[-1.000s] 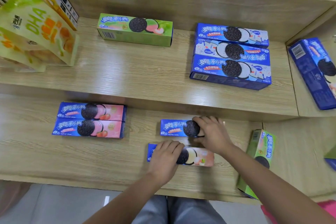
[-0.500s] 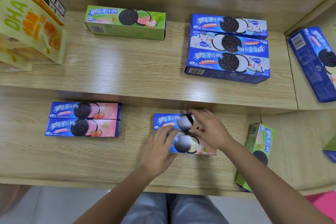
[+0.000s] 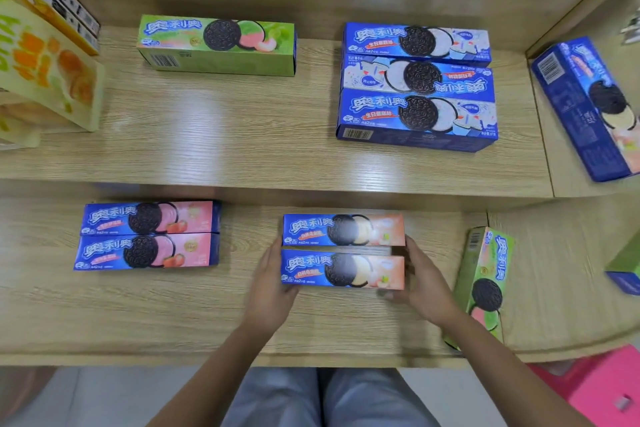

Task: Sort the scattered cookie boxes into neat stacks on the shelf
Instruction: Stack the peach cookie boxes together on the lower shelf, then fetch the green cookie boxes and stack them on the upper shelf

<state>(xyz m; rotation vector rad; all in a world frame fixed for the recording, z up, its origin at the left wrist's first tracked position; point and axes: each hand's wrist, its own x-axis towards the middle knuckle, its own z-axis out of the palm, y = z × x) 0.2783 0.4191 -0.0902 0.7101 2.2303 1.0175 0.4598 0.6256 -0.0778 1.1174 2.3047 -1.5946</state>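
Note:
Two blue-and-peach cookie boxes lie side by side on the lower shelf (image 3: 173, 315): the near peach box (image 3: 343, 270) and the far peach box (image 3: 343, 230). My left hand (image 3: 268, 282) presses against their left ends and my right hand (image 3: 420, 279) against their right ends, squeezing the pair between them. A pair of blue-and-pink boxes (image 3: 147, 236) lies to the left. A green box (image 3: 485, 284) lies lengthwise to the right. On the upper shelf (image 3: 225, 135) sit a green box (image 3: 218, 43) and three blue boxes (image 3: 417, 87) together.
Yellow snack packages (image 3: 45, 55) lean at the upper left. Another blue box (image 3: 588, 107) lies tilted on the right-hand shelf section, and a box corner (image 3: 625, 270) shows at the right edge. A pink object (image 3: 602, 388) sits below at the lower right.
The two peach boxes were apart and offset, with my hands resting on top. Now they lie aligned together, and my hands have moved to their two ends.

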